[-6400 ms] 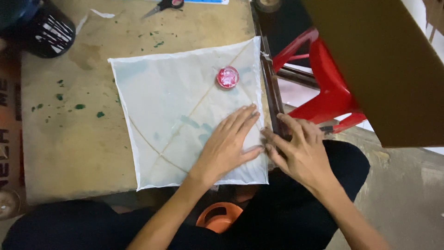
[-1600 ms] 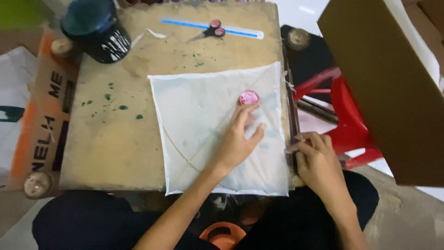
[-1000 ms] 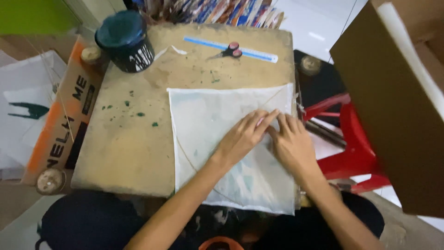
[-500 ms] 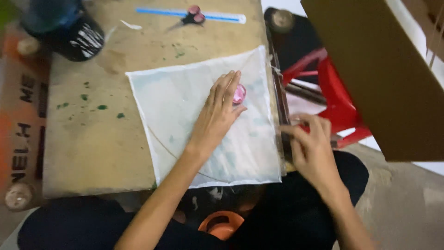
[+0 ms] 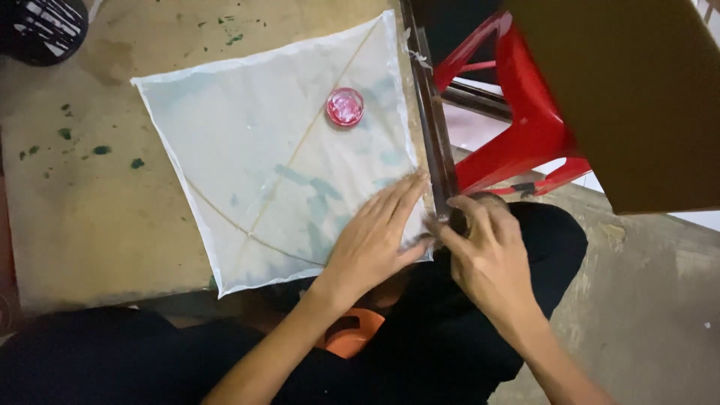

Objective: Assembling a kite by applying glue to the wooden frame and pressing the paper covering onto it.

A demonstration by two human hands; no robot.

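Note:
A white, thin paper kite (image 5: 277, 150) with two crossed thin sticks lies flat on a low wooden table (image 5: 97, 195). A small round pink lid or reel (image 5: 345, 106) rests on its upper right part. My left hand (image 5: 375, 236) lies flat with fingers spread on the kite's lower right corner. My right hand (image 5: 484, 251) is just beyond the table's right edge, its fingertips pinching the kite's corner edge next to the left hand.
Green paint spots (image 5: 97, 150) mark the table on the left. A dark striped pot (image 5: 41, 26) stands at the top left. A red plastic stool (image 5: 525, 112) and a large cardboard sheet (image 5: 637, 97) are on the right. An orange object (image 5: 349, 334) lies under my arms.
My left hand slid from beside the pink round thing down to the kite's lower right corner. My right hand came in to meet it at that corner.

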